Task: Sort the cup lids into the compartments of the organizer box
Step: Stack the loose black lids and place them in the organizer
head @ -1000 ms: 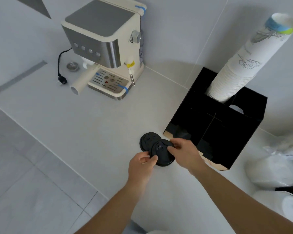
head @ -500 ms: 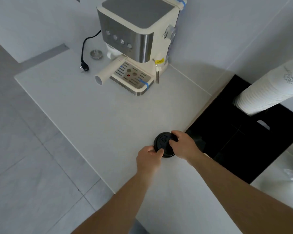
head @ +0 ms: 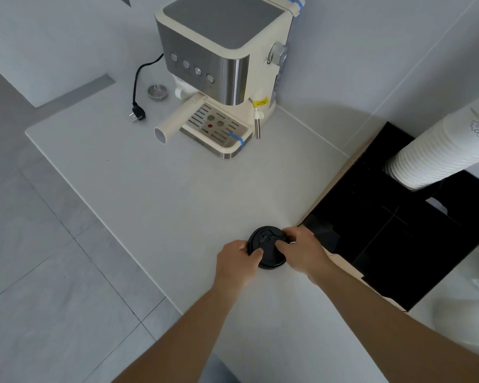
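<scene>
Black round cup lids [head: 266, 246] sit stacked on the white counter, just left of the black organizer box [head: 398, 236]. My left hand [head: 237, 259] grips the stack's near left edge with thumb and fingers. My right hand [head: 304, 251] holds its right side, fingers curled over the top lid. The box has several dark compartments; the nearest one, by my right hand, looks empty. A tall stack of white paper cups [head: 440, 153] leans out of a far compartment.
A cream and steel espresso machine [head: 221, 70] stands at the back of the counter, its portafilter handle [head: 174, 124] pointing toward me. An unplugged black power cord [head: 137, 106] and a small metal filter basket [head: 157, 91] lie left of it. White bagged items [head: 470, 319] sit at right.
Two lids lay side by side overlapping a second ago; now they are gathered into one stack between both hands. My view has shifted left and nearer the counter.
</scene>
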The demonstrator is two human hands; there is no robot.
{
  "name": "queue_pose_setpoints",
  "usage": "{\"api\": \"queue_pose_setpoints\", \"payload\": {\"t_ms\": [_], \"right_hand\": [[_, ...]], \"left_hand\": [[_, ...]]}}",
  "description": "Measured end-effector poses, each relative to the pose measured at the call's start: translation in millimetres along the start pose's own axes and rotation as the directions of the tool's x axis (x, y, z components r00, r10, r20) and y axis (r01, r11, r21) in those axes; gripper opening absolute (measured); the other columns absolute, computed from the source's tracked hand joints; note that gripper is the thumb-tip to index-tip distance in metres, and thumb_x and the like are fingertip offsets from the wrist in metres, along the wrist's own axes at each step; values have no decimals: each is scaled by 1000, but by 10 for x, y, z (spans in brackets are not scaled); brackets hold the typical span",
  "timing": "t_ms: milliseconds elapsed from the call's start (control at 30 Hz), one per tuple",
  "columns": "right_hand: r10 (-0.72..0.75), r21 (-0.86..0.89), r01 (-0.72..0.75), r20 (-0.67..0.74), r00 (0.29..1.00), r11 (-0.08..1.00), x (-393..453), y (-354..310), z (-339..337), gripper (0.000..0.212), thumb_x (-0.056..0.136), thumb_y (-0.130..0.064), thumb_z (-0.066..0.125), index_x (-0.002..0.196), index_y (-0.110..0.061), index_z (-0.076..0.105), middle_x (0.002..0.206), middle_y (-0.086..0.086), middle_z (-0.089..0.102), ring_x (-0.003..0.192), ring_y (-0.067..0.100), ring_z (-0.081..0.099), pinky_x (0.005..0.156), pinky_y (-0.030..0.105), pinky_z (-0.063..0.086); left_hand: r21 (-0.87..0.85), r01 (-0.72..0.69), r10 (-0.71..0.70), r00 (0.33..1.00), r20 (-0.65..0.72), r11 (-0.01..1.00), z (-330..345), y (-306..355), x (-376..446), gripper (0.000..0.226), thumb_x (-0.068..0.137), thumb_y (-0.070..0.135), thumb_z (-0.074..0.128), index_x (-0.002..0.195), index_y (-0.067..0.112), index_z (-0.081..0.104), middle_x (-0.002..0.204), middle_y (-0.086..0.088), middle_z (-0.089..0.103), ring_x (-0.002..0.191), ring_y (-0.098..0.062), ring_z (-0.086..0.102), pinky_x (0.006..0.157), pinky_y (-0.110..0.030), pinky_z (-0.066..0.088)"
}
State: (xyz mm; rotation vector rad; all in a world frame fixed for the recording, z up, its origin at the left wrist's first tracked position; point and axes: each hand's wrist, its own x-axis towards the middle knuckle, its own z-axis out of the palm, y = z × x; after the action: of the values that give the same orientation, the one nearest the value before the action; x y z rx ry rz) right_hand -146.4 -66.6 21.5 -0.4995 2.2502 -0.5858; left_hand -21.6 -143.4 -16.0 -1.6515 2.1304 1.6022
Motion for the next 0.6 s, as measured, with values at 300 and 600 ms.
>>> {"api": "queue_pose_setpoints", "payload": {"t_ms": [300, 600], "right_hand": [[72, 61, -67, -77, 994, 996, -39, 102, 65, 25, 92, -27, 62, 107, -8, 70, 106, 10, 70, 97, 26, 64, 87, 39, 53], [180, 201, -182, 29, 983, 962, 14, 134, 55, 33, 91, -24, 63, 107, 4, 70, 111, 23, 70, 102, 36, 67, 93, 47, 54]], "left_hand": [[24, -2, 2, 1000, 1, 1000, -9, 14, 60, 24, 84, 34, 66, 100, 18, 61, 82, 3, 58, 81, -16, 55, 66, -21, 40], [3, 25, -25, 1000, 17, 1000, -30, 54, 43, 26, 82, 31, 66, 80, 5, 66, 64, -3, 61, 58, -15, 51, 52, -19, 38]]}}
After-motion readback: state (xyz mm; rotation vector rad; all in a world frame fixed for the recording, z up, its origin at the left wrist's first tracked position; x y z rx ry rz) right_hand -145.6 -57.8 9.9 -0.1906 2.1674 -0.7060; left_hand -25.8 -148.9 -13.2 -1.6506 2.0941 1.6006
